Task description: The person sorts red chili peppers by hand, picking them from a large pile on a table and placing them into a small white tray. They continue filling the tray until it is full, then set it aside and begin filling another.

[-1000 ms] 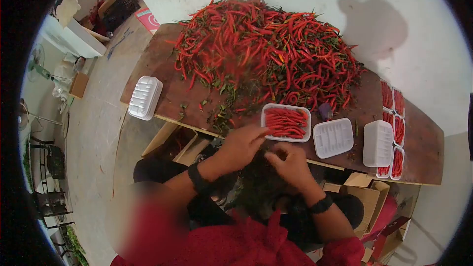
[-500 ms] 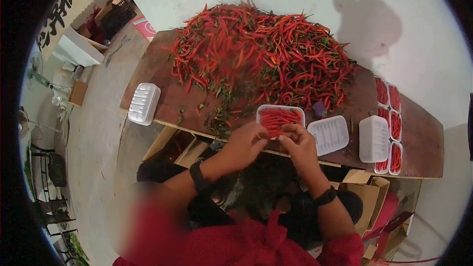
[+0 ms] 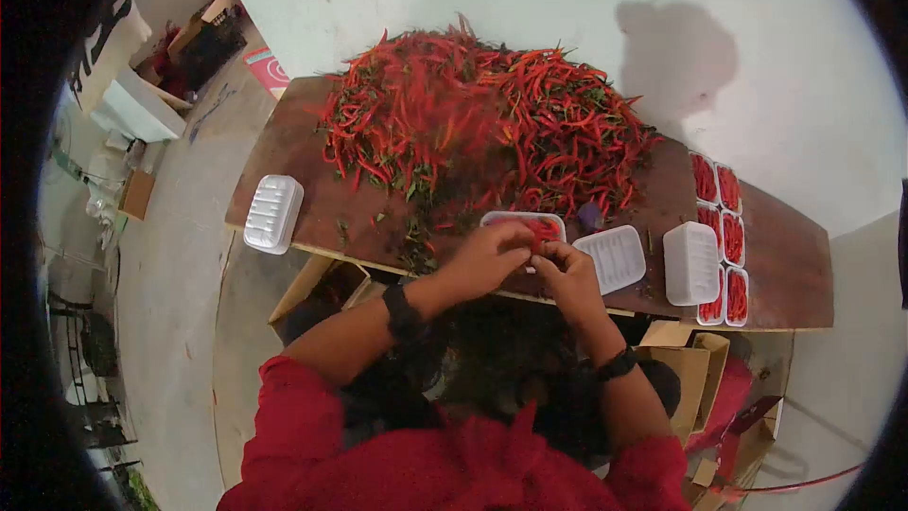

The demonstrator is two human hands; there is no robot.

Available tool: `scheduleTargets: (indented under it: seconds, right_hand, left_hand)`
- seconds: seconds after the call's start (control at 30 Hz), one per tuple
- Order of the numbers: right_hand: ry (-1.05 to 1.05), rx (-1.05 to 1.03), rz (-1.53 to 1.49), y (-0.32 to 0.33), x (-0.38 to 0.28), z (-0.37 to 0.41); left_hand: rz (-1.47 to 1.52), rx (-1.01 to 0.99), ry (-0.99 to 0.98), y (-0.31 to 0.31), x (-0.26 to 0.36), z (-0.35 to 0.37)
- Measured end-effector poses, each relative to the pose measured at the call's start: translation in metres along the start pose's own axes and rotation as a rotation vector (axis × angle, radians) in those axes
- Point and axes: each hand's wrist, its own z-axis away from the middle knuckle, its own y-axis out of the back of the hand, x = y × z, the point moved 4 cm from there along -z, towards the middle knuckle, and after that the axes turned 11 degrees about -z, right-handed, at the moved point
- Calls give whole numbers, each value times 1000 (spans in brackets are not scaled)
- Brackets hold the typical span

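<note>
A white foam tray (image 3: 492,219) with red chili peppers (image 3: 546,226) in it stands at the table's front edge, partly hidden by my hands. My left hand (image 3: 487,260) is over its near left side, fingers and thumb closed around a red chili. From the right my right hand (image 3: 569,276) meets it, thumb and fingertips pinched together at the same red chili. The fingertips of both hands almost touch, so the exact grip is partly hidden. Just to the right lies an upturned or empty white tray (image 3: 613,259). Behind the hands spreads a large heap of red chilies (image 3: 558,123) with green stems.
A stack of white trays (image 3: 691,265) stands on the right, beside several filled trays (image 3: 733,238) of chilies. Another stack of trays (image 3: 273,215) sits at the table's left end. Cardboard boxes (image 3: 681,374) are under the brown table (image 3: 785,265). A wall rises behind.
The camera view has shifted a little. My left hand has moved up and right over the tray, closer to my right hand, and its fingers have closed in.
</note>
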Motion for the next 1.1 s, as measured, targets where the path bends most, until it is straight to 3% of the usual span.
scheduleTargets:
  seconds: [0.07,0.13,0.17,0.23,0.57,0.63,0.77,0.87,0.93,1.1]
  right_hand:
    - [59,35,73,2,-9,1]
    - [469,39,530,-4,-43,10]
    - [475,49,542,-5,-50,14]
    - [520,11,709,-9,-64,17]
    - [526,-74,861,1,-86,0]
    - [507,-51,961,7,-75,-7]
    - [452,-31,1001,23,-45,-22]
    - [560,26,1044,33,-36,-36]
    - [433,-80,1097,32,-36,-46]
    - [428,-91,1058,32,-25,-58]
  left_hand:
    - [55,-20,-8,5,8,-1]
    - [190,-17,43,14,21,1]
    - [195,-22,28,17,24,3]
    - [-236,23,27,27,27,4]
    - [-123,88,-125,31,24,3]
    - [-309,197,-123,31,16,-1]
    - [-437,176,-120,28,12,-5]
    - [-518,179,-113,25,-4,-17]
    - [-548,210,-198,24,-5,-21]
    - [-655,255,-355,19,-9,-31]
